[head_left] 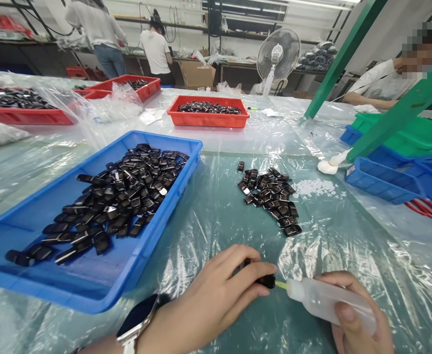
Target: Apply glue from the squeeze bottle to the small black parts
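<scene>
My left hand (223, 290) is closed around a small glossy black part (266, 280), whose end sticks out past the fingertips. In my right hand (363, 314) lies a translucent white squeeze bottle (328, 299), tilted on its side. Its thin yellowish nozzle (281, 284) points left and meets the end of the black part; whether the tip is inside it, I cannot tell. Beyond my hands, a loose pile of similar black parts (271, 191) rests on the green mat, with small white pieces (314, 188) scattered to its right.
At left stands a blue tray (127, 290) holding many black parts. Red trays (208, 119) with more sit farther back. On the right are a small blue bin (384, 182), red-handled pliers (424, 207) and a green post (400, 110). A fan (278, 51) and other people are beyond.
</scene>
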A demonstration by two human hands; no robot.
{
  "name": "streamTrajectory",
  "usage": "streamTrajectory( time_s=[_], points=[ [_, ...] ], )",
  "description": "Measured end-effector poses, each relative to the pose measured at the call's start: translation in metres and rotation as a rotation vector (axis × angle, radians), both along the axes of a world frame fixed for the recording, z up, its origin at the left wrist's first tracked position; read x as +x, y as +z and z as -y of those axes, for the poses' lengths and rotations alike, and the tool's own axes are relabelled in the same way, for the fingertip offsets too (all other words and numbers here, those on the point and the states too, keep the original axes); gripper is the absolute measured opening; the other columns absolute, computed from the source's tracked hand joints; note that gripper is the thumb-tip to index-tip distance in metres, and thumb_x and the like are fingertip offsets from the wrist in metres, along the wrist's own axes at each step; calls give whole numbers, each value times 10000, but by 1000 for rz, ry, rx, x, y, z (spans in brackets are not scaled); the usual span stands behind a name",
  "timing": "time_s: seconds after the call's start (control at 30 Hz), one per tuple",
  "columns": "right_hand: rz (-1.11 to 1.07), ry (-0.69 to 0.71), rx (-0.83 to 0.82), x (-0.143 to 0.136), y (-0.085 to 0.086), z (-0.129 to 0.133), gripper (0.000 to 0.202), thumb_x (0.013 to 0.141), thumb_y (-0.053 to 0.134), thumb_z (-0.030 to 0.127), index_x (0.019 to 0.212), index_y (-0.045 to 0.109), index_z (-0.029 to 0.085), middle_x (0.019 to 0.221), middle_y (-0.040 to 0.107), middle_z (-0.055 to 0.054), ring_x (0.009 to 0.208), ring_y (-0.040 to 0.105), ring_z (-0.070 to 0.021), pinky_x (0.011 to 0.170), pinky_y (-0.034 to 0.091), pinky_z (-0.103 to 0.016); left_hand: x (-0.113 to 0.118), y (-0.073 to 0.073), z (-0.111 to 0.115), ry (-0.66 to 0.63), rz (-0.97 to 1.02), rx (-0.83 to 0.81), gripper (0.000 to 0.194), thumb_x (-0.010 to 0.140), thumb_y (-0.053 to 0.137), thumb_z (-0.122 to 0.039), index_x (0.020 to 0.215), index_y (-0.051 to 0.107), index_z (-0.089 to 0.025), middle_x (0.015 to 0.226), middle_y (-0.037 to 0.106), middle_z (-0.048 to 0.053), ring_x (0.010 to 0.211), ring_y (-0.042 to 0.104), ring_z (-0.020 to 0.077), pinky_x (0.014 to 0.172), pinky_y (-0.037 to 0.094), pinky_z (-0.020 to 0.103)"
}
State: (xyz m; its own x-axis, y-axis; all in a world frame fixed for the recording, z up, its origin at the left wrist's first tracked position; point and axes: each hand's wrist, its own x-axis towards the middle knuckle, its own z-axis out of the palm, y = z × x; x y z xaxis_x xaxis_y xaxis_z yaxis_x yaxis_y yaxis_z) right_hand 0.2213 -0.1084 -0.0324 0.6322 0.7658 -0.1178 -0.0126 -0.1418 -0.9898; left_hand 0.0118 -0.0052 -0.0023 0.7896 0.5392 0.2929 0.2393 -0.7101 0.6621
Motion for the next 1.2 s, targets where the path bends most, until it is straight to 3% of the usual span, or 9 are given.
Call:
streamTrajectory(
  time_s=[0.17,0.43,0.73,1.2],
  points=[
    [27,83,46,15,-14,4,425,636,796,622,741,710,219,649,530,-22,534,524,-141,466,443,-203,-1,-1,1,-3,16,31,266,1068,396,-252,1302,510,-200,1130,575,81,952,584,192,747,494,291],
    [35,23,4,7,-6,2,513,589,782,704,703,708,210,652,524,-22,535,507,-120,469,427,-178,0,-1,1,-9,10,23,253,1065,404,-246,1279,528,-194,1125,578,86,973,588,206,751,503,306],
    [57,71,75,18,-20,6,455,631,785,659,752,715,225,665,533,-29,533,525,-143,455,460,-208,0,0,1,9,-17,-25,275,1065,400,-298,1309,496,-214,1149,580,85,1008,595,212,806,519,319],
    [34,67,32,20,-23,7,440,630,791,629,800,708,232,736,546,-41,578,549,-151,495,487,-217,-1,1,2,6,-40,-74,274,1063,416,-267,1324,484,-217,1171,567,83,1037,584,215,842,507,322]
  ],
)
